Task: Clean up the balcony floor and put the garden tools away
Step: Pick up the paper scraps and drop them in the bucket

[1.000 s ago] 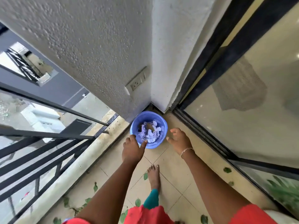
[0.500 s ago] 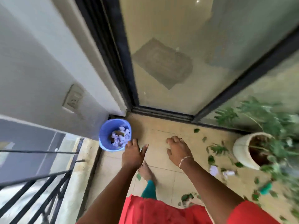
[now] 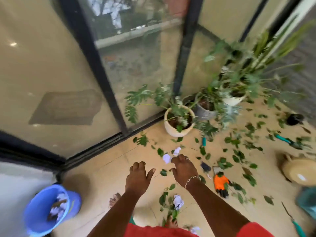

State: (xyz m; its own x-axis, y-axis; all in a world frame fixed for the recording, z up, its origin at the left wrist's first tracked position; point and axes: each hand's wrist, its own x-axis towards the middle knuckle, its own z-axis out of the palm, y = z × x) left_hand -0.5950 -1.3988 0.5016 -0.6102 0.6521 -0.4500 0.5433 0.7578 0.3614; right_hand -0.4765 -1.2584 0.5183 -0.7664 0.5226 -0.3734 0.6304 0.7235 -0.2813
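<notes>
Both my hands hang empty over the tiled balcony floor (image 3: 109,168). My left hand (image 3: 137,178) has its fingers relaxed and spread. My right hand (image 3: 184,170) reaches forward, its fingertips close to two crumpled white papers (image 3: 166,158). Another crumpled paper (image 3: 178,201) lies near my feet. Green leaves (image 3: 239,154) are scattered over the tiles. A blue bucket (image 3: 36,224) holding paper scraps stands at the lower left. An orange and black glove (image 3: 221,184), a teal-handled trowel (image 3: 287,141) and a small teal tool (image 3: 203,141) lie on the floor to the right.
A cream pot with a plant (image 3: 178,123) stands by the sliding glass door (image 3: 106,86), with two more potted plants (image 3: 234,98) behind it. A tan round pot (image 3: 301,171) sits at the right edge. A small black pot (image 3: 295,119) lies beyond.
The view has swung right, away from the corner with the bucket, toward the littered floor and plants. Both hands stayed empty and now hover over the leaves and papers.
</notes>
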